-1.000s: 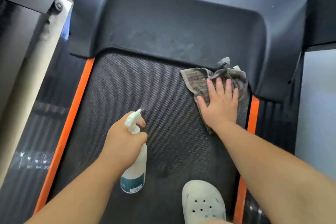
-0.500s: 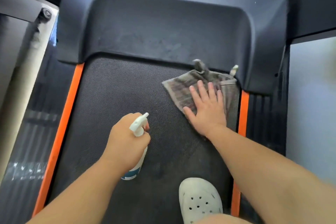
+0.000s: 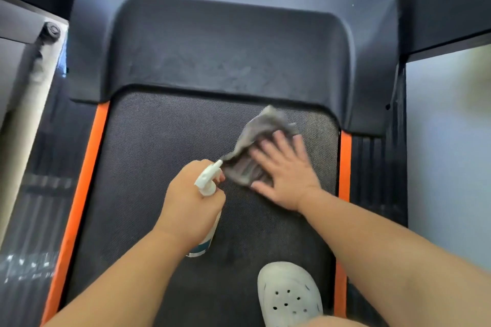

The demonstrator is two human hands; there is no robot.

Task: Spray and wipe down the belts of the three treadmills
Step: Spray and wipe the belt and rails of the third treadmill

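Far right on the treadmill belt, our right hand presses the grey cloth flat, fingers spread; just beside it, our left hand grips the spray bottle.

To the right lies a smooth, pale grey-blue surface, softly and evenly lit; floor or wall, I can't tell. Beyond it, far right, a dark panel ends in a straight lower edge. On the left a cream bar slants away to a dark round bolt. Nearer, a dark ribbed surface catches small bright glints.
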